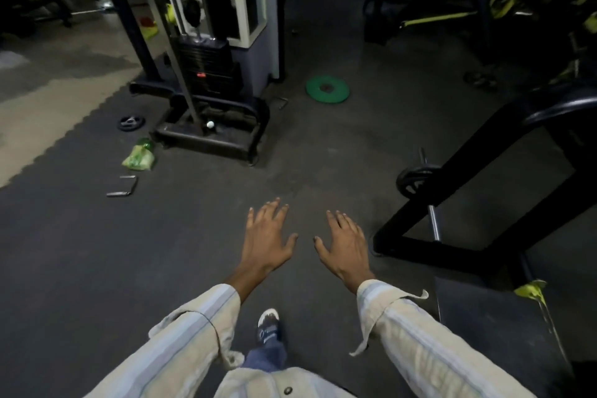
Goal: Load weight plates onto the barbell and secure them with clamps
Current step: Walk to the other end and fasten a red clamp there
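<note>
So my left hand (268, 236) and right hand (344, 244) hang spread, empty; barbell (433, 220) carries one black plate (415, 179), green plate (327, 89) lies unloaded on the floor.

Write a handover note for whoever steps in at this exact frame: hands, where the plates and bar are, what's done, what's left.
Left hand: open, empty, fingers spread above the floor.
Right hand: open, empty, likewise.
Barbell: on the floor to the right, partly behind a black machine frame, with one black plate on its far sleeve; a clamp cannot be made out.
Green plate: flat on the floor ahead, untouched.
Small black plate: flat on the floor, far left near the cable machine.
Done: at most one plate loaded.
Left: fetch the loose plates, slide them on, fit clamps. No clamps identified in view.
</note>
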